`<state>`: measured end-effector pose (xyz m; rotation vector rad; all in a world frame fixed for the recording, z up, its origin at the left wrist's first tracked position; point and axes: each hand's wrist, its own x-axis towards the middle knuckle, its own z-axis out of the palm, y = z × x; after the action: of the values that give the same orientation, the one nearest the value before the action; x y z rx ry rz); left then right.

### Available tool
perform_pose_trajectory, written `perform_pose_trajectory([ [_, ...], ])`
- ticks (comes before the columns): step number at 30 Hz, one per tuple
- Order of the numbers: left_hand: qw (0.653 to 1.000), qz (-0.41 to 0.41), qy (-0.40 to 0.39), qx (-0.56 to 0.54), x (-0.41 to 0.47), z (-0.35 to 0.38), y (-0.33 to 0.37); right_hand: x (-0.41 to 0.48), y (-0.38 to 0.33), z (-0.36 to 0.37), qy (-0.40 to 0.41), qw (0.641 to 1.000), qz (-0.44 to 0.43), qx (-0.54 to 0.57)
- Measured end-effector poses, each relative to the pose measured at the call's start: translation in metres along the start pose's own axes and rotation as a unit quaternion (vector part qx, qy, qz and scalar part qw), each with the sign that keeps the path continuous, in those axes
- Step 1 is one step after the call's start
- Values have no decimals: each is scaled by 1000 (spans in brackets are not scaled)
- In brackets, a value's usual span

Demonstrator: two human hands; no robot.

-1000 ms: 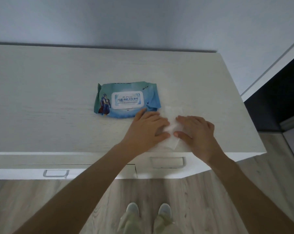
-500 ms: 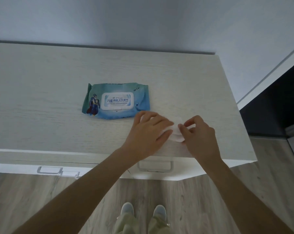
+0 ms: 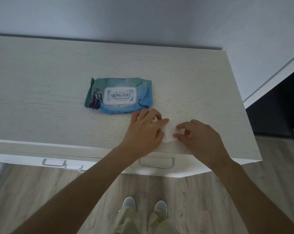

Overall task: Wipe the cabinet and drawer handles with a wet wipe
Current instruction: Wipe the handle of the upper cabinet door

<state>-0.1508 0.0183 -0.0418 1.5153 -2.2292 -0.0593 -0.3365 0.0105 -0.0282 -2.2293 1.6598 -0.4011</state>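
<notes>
Where the folded wet wipe (image 3: 169,134) lies on the surface (image 3: 41,81) near its front edge, I see the left hand (image 3: 145,132) and right hand (image 3: 201,141) each pinching one side of it; the wipe pack (image 3: 119,97) sits just behind, a drawer handle (image 3: 157,167) below.

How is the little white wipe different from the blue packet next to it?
The packet is blue-green with a caped figure and a white lid; the wipe is plain white. The packet looks bigger than the wipe. The left hand and right hand hold the wipe, while the packet lies just past them. Both rest on the cabinet top.
</notes>
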Motion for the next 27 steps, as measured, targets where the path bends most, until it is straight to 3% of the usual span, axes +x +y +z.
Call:
perform_pose_trajectory([
  [3,999,-40,-31,-14,-6,-1,4,3,-2,2,38,997,-11,63],
  [9,992,-57,-60,-96,-6,2,-5,6,3,6,0,992,-18,127],
  [13,998,-45,-8,-42,-4,-3,-2,6,4,9,-27,997,-53,46],
  [18,997,-62,-1,-34,-10,0,3,12,5,12,28,992,-117,-32],
  [24,993,-80,-4,-92,-9,2,1,15,2,12,37,992,-118,-39],
  [27,983,-103,-25,-148,-3,2,0,14,-6,12,45,996,-80,-3],
])
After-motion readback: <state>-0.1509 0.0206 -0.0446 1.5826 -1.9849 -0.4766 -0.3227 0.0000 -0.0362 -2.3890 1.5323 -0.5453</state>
